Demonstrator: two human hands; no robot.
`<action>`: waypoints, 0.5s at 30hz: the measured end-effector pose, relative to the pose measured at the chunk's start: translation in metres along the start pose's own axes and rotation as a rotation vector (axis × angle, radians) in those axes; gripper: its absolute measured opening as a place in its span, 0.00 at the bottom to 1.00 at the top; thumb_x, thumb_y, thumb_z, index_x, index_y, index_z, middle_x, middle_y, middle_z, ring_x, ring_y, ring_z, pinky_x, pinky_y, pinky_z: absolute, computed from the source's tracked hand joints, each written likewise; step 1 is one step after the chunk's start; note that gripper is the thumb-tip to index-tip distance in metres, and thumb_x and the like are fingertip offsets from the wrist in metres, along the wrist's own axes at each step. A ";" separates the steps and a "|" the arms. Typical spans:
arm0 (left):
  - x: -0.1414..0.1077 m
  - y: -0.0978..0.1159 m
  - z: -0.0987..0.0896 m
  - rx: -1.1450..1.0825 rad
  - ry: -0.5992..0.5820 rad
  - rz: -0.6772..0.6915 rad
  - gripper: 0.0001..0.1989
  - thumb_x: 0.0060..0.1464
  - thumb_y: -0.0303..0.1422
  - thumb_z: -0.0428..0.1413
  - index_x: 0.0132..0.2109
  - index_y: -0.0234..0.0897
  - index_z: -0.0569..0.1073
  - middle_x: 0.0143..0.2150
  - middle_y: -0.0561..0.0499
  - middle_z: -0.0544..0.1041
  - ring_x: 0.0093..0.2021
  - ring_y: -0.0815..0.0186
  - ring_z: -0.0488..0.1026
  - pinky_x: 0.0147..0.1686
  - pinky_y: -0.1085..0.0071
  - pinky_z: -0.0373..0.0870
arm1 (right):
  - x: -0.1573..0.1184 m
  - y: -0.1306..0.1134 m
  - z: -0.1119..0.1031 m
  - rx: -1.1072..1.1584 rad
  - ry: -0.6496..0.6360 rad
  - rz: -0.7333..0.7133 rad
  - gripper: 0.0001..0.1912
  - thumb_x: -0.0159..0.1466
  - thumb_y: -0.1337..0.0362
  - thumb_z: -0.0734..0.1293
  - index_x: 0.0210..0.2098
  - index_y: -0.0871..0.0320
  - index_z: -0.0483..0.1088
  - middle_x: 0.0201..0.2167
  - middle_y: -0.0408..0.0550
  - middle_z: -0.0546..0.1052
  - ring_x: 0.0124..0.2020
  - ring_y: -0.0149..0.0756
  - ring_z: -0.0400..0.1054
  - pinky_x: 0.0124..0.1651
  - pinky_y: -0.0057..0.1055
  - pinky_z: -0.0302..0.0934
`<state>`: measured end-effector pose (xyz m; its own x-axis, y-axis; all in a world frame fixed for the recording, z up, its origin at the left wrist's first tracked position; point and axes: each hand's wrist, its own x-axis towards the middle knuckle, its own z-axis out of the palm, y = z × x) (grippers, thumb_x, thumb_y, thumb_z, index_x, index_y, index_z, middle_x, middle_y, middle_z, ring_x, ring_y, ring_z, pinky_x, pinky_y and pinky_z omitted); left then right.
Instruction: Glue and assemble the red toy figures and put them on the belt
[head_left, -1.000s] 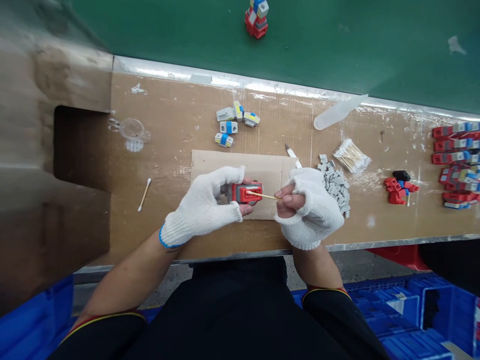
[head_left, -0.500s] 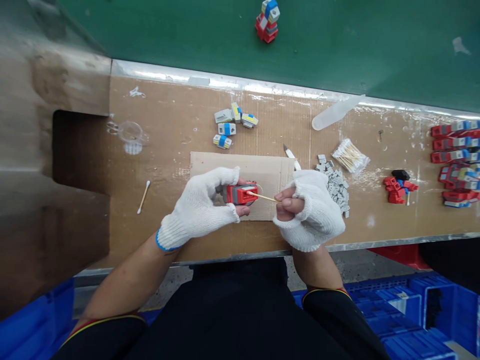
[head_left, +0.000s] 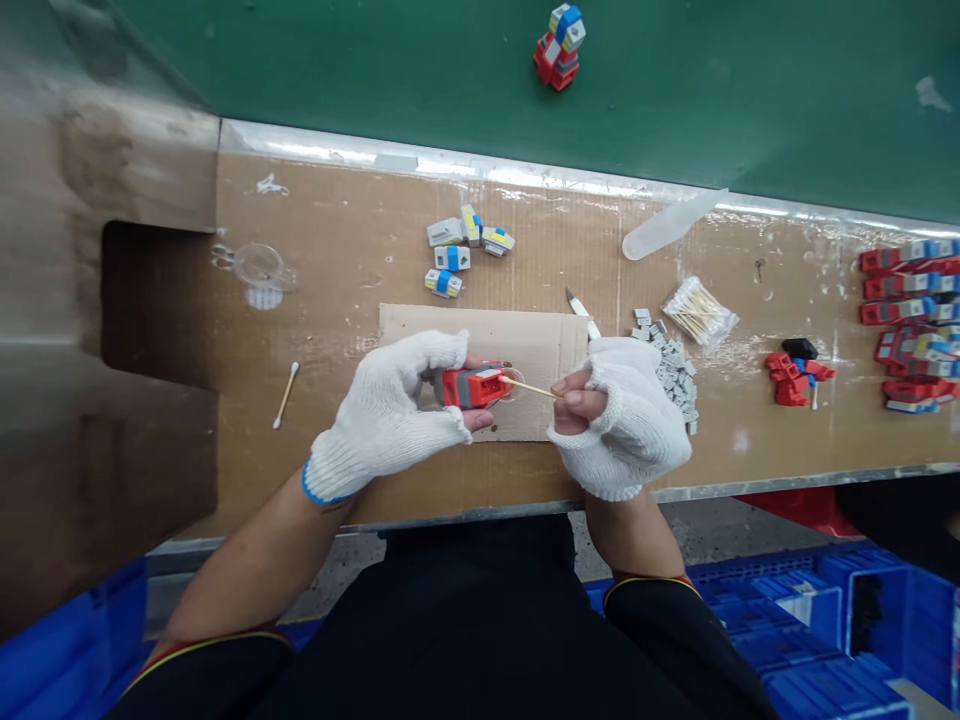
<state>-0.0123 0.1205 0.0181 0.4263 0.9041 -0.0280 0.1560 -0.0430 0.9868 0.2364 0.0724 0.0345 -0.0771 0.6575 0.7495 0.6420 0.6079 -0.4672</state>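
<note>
My left hand (head_left: 394, 405), in a white fingerless glove, is closed around a red and grey plastic toy part (head_left: 471, 387) above a cardboard piece (head_left: 450, 320). Between the fingertips of my right hand (head_left: 615, 415), gloved the same way, is a cotton swab (head_left: 534, 387). Its tip is at the right end of the red part; whether they touch I cannot tell. Partly behind the part is a small clear round dish (head_left: 514, 380) on the cardboard. A craft knife (head_left: 583, 313) lies above my right hand, close to a heap of small grey pieces (head_left: 675, 375).
Several grey, blue and yellow parts (head_left: 452, 258) lie beyond the cardboard. A swab packet (head_left: 700, 310) and a translucent tube (head_left: 667, 228) are at right, with red toy assemblies (head_left: 900, 287) farther over. Another assembly (head_left: 559, 48) rests on the green surface (head_left: 375, 70). A loose swab (head_left: 286, 395) lies left.
The red part in my left hand has shifted slightly left and its end has come away from around the swab tip. The assembly on the green surface has moved right.
</note>
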 end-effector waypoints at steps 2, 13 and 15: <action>0.001 0.002 -0.001 0.025 0.003 0.018 0.20 0.53 0.43 0.82 0.48 0.42 0.87 0.48 0.49 0.92 0.48 0.49 0.90 0.54 0.51 0.92 | 0.001 0.000 0.000 -0.016 0.001 -0.016 0.07 0.81 0.62 0.71 0.44 0.49 0.79 0.32 0.39 0.88 0.26 0.36 0.80 0.35 0.41 0.76; 0.003 0.006 -0.001 0.088 0.045 0.066 0.18 0.49 0.36 0.82 0.44 0.44 0.86 0.43 0.48 0.89 0.45 0.49 0.89 0.52 0.49 0.91 | -0.001 0.002 -0.004 0.085 -0.042 0.014 0.08 0.76 0.64 0.76 0.53 0.46 0.81 0.34 0.40 0.89 0.28 0.39 0.79 0.35 0.42 0.76; 0.004 0.006 0.000 0.075 0.041 0.059 0.17 0.49 0.35 0.82 0.42 0.44 0.85 0.41 0.49 0.88 0.45 0.48 0.90 0.52 0.49 0.91 | -0.001 0.002 -0.004 0.098 -0.054 0.025 0.12 0.76 0.65 0.76 0.56 0.44 0.82 0.34 0.39 0.89 0.28 0.39 0.79 0.36 0.42 0.76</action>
<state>-0.0101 0.1237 0.0241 0.4000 0.9157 0.0383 0.1984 -0.1273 0.9718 0.2414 0.0712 0.0345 -0.1044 0.6940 0.7123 0.5669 0.6300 -0.5307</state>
